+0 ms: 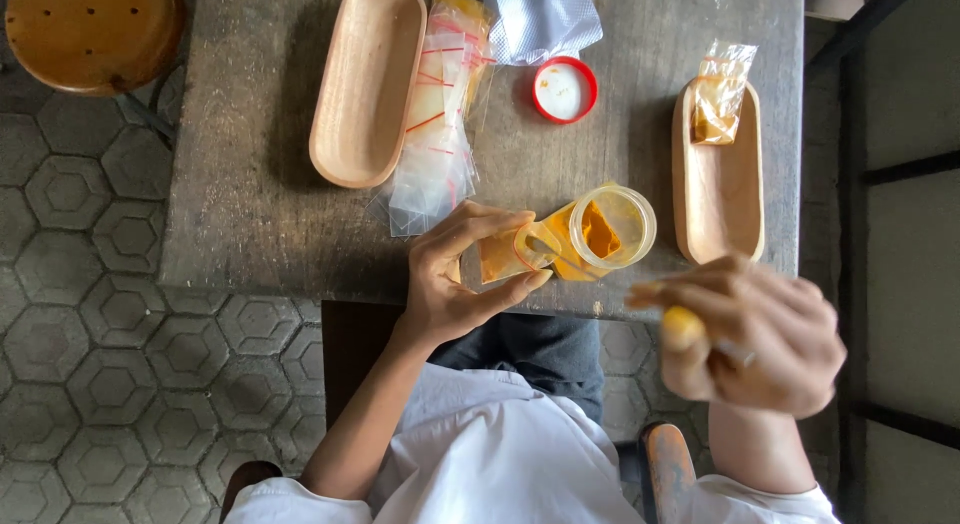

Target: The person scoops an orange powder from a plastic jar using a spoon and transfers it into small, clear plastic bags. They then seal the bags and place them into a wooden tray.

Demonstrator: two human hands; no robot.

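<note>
Left hand [450, 284]: my grip is curled around a small clear bag [505, 254] holding orange powder, thumb and fingers pinching its mouth open at the near edge of the desk [250, 204].
Right hand [755, 334]: blurred, closed on a spoon [560, 259] with a yellow handle end; its metal tip reaches left into the bag's mouth.
Jar [605, 229]: clear plastic, open, tilted, orange powder inside, touching the bag on its right.
Red lid [564, 90]: lies far of the jar, well apart.
Empty bags [440, 124]: a stack left of the lid, beside the left wooden tray [365, 84].
Right wooden tray [718, 189]: just right of the jar, one filled bag [720, 94] at its far end.
Stool [90, 29]: far left, off the desk.
</note>
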